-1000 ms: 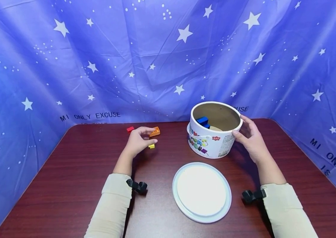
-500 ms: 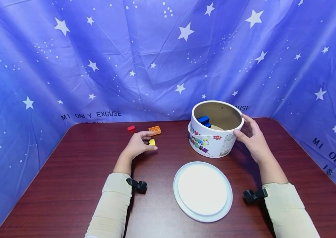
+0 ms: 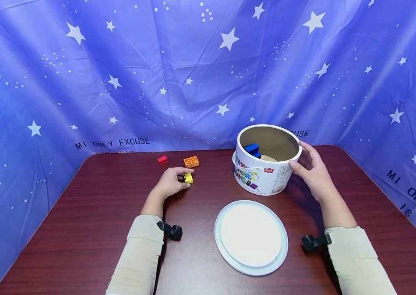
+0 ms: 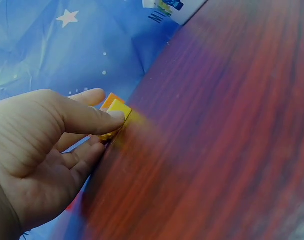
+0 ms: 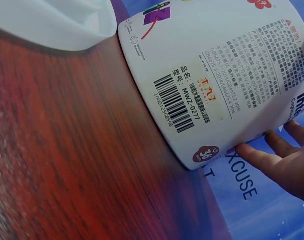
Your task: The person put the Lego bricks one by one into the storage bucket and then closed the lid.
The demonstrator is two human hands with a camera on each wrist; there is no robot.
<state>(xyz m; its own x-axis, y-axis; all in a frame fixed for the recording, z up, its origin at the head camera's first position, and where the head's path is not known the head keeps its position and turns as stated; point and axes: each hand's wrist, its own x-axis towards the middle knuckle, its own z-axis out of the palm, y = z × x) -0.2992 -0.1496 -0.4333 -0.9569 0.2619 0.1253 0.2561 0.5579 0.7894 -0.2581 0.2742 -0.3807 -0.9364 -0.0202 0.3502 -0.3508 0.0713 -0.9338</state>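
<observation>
My left hand (image 3: 171, 181) is at a small yellow toy brick (image 3: 188, 178) on the table, thumb on the near side and fingers on the far side. In the left wrist view the thumb tip overlaps the yellow brick's face; the fingers are partly hidden behind it. Just beyond lies an orange toy brick (image 3: 191, 162), studs not upward, and farther left a red toy brick (image 3: 162, 159). My right hand (image 3: 313, 172) holds the right side of a white printed bucket (image 3: 259, 176), thumb in front and fingers round the back. Blue bricks (image 3: 253, 150) lie inside the bucket.
A round white lid (image 3: 251, 237) lies flat on the dark red wooden table (image 3: 93, 229), in front of the bucket. The bucket's white handle (image 3: 245, 167) hangs down its left side. A blue star-printed cloth (image 3: 193, 61) stands behind and at both sides.
My left hand has drawn slightly nearer, and its thumb and fingers have closed in on the yellow brick. The orange brick is now uncovered. The right hand stays on the bucket.
</observation>
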